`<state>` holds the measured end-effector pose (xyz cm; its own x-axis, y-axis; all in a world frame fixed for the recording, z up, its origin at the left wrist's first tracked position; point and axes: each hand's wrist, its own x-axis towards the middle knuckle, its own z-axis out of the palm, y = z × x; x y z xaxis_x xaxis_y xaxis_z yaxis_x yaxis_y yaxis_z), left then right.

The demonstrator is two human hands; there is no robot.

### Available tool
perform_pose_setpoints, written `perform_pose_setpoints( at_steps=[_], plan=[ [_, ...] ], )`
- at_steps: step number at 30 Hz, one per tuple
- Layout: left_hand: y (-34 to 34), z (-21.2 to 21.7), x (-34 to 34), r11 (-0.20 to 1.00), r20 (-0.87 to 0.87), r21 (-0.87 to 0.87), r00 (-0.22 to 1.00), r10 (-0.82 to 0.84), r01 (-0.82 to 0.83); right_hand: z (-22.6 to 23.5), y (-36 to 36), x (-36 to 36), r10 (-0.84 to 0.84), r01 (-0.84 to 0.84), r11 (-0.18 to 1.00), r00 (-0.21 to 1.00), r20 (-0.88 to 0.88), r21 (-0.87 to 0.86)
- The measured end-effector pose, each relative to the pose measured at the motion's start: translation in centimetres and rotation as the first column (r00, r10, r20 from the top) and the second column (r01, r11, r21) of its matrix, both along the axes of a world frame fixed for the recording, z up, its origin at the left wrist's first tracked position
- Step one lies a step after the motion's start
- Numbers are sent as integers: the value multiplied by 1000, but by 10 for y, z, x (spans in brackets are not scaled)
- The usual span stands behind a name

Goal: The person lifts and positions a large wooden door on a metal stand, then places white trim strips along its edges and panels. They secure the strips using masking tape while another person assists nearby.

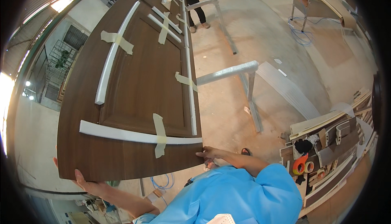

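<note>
A long dark brown wooden door (138, 85) is held up off the floor, tilted, with white foam strips (134, 135) taped onto its face by beige masking tape (159, 136). My left hand (81, 181) grips the near bottom edge at the left corner from underneath. My right hand (207, 153) holds the near right corner, fingers against the edge. Another person (194, 4) stands at the far end of the door, a hand on it.
Two wrapped metal trestles (240, 71) stand on the concrete floor to the right of the door. At the right sits a cluttered stack of boards and offcuts with tape rolls (301, 165). A blue hose (301, 34) lies by a far workbench.
</note>
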<state>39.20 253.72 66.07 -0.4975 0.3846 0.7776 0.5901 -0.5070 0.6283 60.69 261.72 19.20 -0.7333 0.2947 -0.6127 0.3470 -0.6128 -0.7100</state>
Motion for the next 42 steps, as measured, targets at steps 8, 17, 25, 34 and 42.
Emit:
perform_pose_setpoints(
  at_steps=[8,17,25,34,42],
  plan=[
    [0,0,-3,999,105,-20,994,38,-37,-26,0,-7,-49,58,989,997,-66,135],
    [-2,-4,-13,1000,118,-19,993,24,-22,-8,0,3,-72,72,979,997,-10,190],
    [-4,-7,-25,1000,150,-6,988,-24,25,-31,0,-6,-60,69,976,997,-48,207],
    [-17,-17,-61,992,258,72,959,-116,101,-12,2,7,-78,73,975,997,17,211],
    [-32,-25,-103,982,232,107,964,129,-158,-18,0,4,-169,171,980,985,-27,104]
  ],
)
